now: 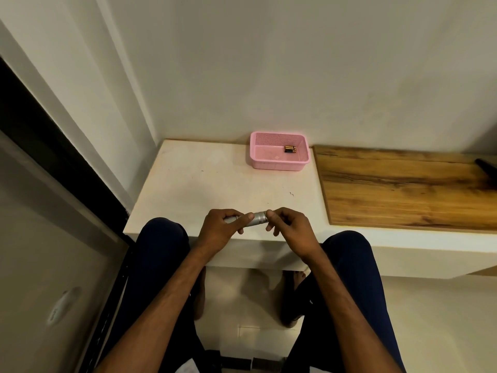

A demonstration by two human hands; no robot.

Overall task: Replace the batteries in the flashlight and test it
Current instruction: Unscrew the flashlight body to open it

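A small silver flashlight (pixel 256 219) lies sideways between my hands, just above the front edge of the white table (pixel 204 189). My left hand (pixel 222 228) grips its body, with the thumb along the top. My right hand (pixel 289 224) pinches the knurled right end with thumb and fingertips. At the back of the table stands a pink plastic basket (pixel 279 162), and black-and-copper batteries (pixel 290 149) lie in its far right part.
A wooden board (pixel 408 189) covers the counter to the right, with a dark object (pixel 486 166) at its far right edge. A white wall rises behind the table. My knees in dark trousers sit under the table's front edge.
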